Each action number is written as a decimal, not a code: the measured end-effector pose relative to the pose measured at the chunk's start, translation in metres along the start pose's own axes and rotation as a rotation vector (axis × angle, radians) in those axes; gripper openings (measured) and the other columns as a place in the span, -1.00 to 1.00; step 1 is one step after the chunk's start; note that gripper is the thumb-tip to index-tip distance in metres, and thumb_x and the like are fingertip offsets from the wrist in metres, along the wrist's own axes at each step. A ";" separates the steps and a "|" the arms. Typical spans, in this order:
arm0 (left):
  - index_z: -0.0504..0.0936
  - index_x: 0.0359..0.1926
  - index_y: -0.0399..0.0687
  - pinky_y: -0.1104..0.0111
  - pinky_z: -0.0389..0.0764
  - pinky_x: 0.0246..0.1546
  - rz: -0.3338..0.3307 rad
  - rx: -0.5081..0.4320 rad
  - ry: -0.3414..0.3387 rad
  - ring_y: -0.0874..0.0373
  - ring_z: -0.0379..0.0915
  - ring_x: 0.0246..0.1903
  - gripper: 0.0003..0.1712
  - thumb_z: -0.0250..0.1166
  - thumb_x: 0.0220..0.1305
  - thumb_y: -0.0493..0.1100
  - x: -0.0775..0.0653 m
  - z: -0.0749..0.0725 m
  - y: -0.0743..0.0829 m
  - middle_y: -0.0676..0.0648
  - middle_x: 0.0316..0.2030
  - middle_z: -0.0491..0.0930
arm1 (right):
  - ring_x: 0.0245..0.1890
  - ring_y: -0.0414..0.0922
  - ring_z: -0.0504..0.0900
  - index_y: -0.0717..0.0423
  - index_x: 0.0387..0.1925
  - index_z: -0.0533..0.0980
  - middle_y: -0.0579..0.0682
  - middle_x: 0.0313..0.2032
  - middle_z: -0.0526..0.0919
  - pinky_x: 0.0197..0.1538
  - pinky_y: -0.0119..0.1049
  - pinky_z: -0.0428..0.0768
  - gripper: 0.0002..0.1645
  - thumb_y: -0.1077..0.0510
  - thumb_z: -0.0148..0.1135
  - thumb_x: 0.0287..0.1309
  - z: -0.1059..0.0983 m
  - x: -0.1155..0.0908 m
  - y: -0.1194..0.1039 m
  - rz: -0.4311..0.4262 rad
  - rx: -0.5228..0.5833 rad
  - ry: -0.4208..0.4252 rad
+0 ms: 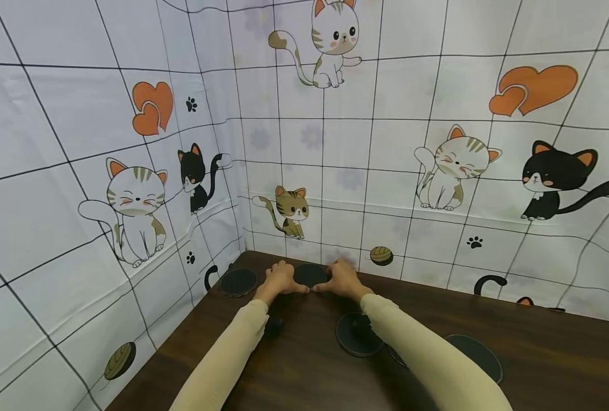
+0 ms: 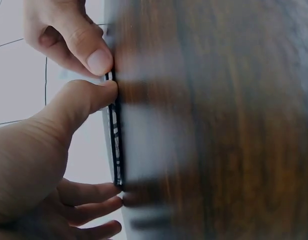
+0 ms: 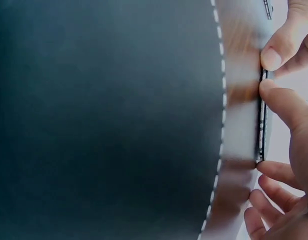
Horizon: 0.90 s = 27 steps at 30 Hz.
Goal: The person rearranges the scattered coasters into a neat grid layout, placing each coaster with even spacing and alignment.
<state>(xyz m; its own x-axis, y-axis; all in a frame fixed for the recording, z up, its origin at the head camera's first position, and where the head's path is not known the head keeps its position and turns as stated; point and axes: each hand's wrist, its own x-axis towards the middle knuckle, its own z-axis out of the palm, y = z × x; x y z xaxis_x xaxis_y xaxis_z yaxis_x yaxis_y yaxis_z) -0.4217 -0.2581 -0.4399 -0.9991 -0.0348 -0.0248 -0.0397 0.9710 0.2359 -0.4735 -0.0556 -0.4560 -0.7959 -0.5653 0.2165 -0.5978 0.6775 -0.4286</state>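
Note:
A round dark coaster (image 1: 311, 275) lies flat near the far corner of the wooden table. My left hand (image 1: 281, 279) holds its left side, thumb on the near edge and fingers curved round the side. From the right, my right hand (image 1: 343, 279) grips the same coaster, and the two thumbs almost meet at the front. In the left wrist view the coaster's thin edge (image 2: 115, 142) shows between thumb and fingers. The right wrist view shows that edge (image 3: 262, 120) too, with another white-stitched coaster (image 3: 119, 120) large in front.
One dark coaster (image 1: 239, 282) lies left of my left hand. Nearer, another coaster (image 1: 353, 342) sits beside my right forearm, and a further coaster (image 1: 481, 359) lies to its right. Another coaster edge is mostly hidden beneath that forearm. Cat-printed sheeting (image 1: 397, 142) borders the brown table (image 1: 304, 365).

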 end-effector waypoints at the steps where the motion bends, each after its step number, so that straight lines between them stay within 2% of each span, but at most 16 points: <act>1: 0.62 0.09 -0.28 -0.12 0.36 0.10 0.003 0.002 -0.002 -0.19 0.39 0.01 -0.12 0.50 0.06 0.37 0.000 0.001 -0.001 -0.22 -0.05 0.46 | -0.08 0.04 0.48 0.36 -0.08 0.66 0.11 -0.12 0.54 0.05 0.05 0.51 -0.22 -0.24 0.60 -0.04 0.001 0.000 0.000 0.001 0.008 -0.002; 7: 0.62 0.06 -0.28 -0.10 0.43 0.02 0.037 -0.023 0.011 -0.17 0.45 -0.07 -0.12 0.48 0.07 0.40 -0.003 -0.002 0.000 -0.21 -0.07 0.50 | -0.16 -0.01 0.49 0.30 -0.10 0.61 0.07 -0.12 0.50 -0.04 -0.03 0.55 -0.23 -0.26 0.61 -0.06 -0.003 -0.006 0.004 0.027 0.073 0.014; 12: 0.62 0.07 -0.31 -0.11 0.45 0.02 0.088 -0.055 0.061 -0.16 0.48 -0.06 -0.11 0.46 0.10 0.39 -0.009 -0.018 0.008 -0.24 -0.01 0.52 | -0.04 0.07 0.57 0.32 -0.02 0.61 0.15 0.05 0.54 0.02 0.02 0.58 -0.16 -0.30 0.59 -0.04 -0.021 -0.012 0.004 -0.008 0.065 0.080; 15: 0.61 0.06 -0.33 -0.12 0.44 0.06 0.121 -0.064 0.103 -0.14 0.48 -0.05 -0.11 0.47 0.09 0.39 -0.013 -0.025 0.017 -0.22 -0.01 0.51 | 0.04 0.13 0.59 0.33 0.01 0.61 0.19 0.13 0.54 0.06 0.04 0.58 -0.17 -0.29 0.57 -0.01 -0.035 -0.021 0.003 -0.040 0.061 0.112; 20: 0.59 0.07 -0.31 -0.11 0.43 0.08 0.187 -0.068 0.170 -0.12 0.47 -0.03 -0.08 0.46 0.07 0.42 -0.022 -0.030 0.033 -0.17 -0.04 0.51 | 0.00 0.15 0.59 0.32 0.03 0.60 0.16 0.04 0.56 0.03 0.07 0.58 -0.17 -0.28 0.55 0.01 -0.056 -0.040 0.003 -0.076 0.020 0.171; 27: 0.55 0.20 -0.29 -0.10 0.38 0.19 0.261 -0.073 0.247 -0.13 0.44 0.11 -0.01 0.43 0.08 0.46 -0.041 -0.041 0.065 -0.19 0.13 0.50 | 0.04 0.18 0.57 0.31 0.04 0.61 0.17 0.10 0.55 0.05 0.11 0.56 -0.19 -0.25 0.57 0.01 -0.089 -0.076 0.007 -0.122 -0.018 0.281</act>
<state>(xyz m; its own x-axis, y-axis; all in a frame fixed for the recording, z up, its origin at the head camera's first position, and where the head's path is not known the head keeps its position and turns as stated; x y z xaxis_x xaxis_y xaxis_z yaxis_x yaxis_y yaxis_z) -0.3844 -0.2031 -0.3833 -0.9491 0.1475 0.2783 0.2251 0.9356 0.2719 -0.4261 0.0340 -0.3972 -0.7122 -0.4925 0.5002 -0.6900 0.6226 -0.3692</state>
